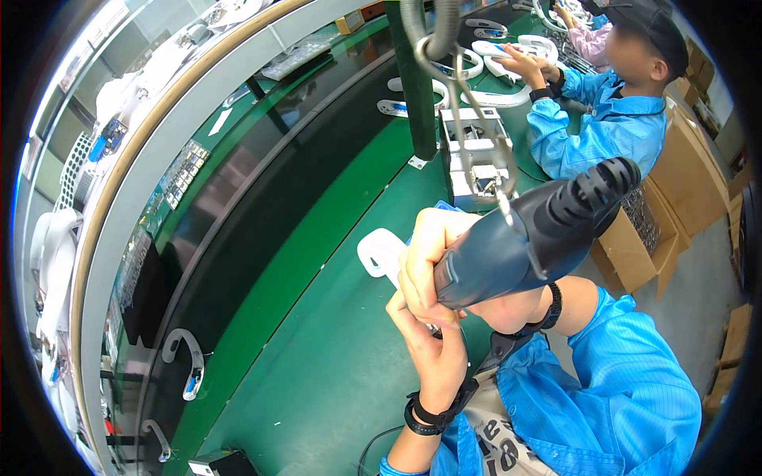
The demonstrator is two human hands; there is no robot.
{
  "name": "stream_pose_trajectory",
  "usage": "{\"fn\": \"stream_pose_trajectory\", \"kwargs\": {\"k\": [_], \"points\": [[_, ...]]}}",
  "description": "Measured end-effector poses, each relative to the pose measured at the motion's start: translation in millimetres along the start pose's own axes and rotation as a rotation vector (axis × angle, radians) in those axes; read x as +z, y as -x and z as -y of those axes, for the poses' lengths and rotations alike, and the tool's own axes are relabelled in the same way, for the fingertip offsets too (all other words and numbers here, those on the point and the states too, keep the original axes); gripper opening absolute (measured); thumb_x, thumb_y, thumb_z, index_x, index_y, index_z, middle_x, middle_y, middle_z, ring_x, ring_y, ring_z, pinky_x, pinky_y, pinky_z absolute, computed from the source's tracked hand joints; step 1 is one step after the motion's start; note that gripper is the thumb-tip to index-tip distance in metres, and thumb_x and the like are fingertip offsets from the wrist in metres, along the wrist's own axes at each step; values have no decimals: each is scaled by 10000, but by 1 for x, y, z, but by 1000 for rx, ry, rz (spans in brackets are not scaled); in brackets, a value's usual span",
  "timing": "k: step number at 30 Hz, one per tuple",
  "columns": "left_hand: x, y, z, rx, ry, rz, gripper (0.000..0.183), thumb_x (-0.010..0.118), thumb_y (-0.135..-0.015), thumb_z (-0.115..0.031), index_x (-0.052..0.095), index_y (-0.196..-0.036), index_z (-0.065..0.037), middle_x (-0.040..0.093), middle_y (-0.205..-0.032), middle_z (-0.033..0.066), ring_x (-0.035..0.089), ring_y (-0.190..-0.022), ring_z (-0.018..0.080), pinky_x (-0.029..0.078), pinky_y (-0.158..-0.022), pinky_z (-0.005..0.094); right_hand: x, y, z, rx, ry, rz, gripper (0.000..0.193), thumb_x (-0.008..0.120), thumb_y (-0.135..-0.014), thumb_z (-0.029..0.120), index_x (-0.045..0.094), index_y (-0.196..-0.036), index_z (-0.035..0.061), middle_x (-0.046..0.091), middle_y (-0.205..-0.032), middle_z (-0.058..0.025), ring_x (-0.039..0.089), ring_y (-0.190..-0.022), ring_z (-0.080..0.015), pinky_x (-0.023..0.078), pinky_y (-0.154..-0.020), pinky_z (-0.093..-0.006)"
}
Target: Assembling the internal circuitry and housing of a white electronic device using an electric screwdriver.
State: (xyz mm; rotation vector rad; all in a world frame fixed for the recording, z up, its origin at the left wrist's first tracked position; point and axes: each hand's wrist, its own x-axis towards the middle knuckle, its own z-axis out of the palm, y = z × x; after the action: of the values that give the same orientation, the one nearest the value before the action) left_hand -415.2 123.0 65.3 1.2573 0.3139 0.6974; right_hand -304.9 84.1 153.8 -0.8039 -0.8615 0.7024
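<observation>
Clearly, you had both hands up close beneath the camera, working over the green bench (317, 317). Your left hand (435, 349), wrist banded in black, rose from the lower edge with its fingers curled under the nose of the tool; whether it pinched anything there could not be made out, since the tool hid its fingertips. Your right hand (425, 258) was clenched around the dark grey power screwdriver (528, 238), which hung from a metal hook and cable (476, 119) and lay tilted, its ribbed black rear pointing up and to your right. Judging by that grip, the step wanted the driver brought square to the white plastic part (379, 252) lying just beyond your knuckles on the bench, with the left hand steadying the tip so the bit would not skate. Your right forearm came in bent at the wrist, sleeve in blue. Further along, a grey metal fixture (472, 155) stood on the bench, more white curved parts (500, 79) lay near the far end, and a co-worker in a blue coat (611, 119) reached toward them.
</observation>
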Motion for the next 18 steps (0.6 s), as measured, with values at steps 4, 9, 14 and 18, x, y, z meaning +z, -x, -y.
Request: {"fn": "stream_pose_trajectory", "kwargs": {"k": [4,9,14,18], "points": [[-1,-1,0,30,-58,30,553,547,-968,51,306,-1462,-10,607,-1021,107,631,-895,175,523,-825,319,-1,-1,4,25,-1,36,799,519,-950,761,559,-659,19,564,-575,-79,530,-505,-157,452,-492,-308],[6,3,-10,-137,86,-31,505,409,-988,-12,323,-1485,7,646,-1037,130,638,-863,178,537,-784,328,4,3,6,-84,26,13,908,432,-894,898,559,-783,6,559,-594,-76,513,-481,-162,446,-482,-299],[-32,-3,-7,-304,65,108,327,337,-1058,-172,588,-1160,10,671,-845,97,661,-764,157,505,-666,297,-17,14,5,-269,-177,-49,896,462,-834,947,529,-909,57,519,-598,-63,505,-470,-173,430,-425,-318],[-65,-16,-23,-228,-267,7,329,550,-1076,-307,638,-973,-8,612,-639,53,574,-524,132,424,-492,283,-52,40,34,-414,-132,-277,856,323,-921,908,469,-942,64,470,-623,-48,442,-464,-154,383,-423,-303]]}}
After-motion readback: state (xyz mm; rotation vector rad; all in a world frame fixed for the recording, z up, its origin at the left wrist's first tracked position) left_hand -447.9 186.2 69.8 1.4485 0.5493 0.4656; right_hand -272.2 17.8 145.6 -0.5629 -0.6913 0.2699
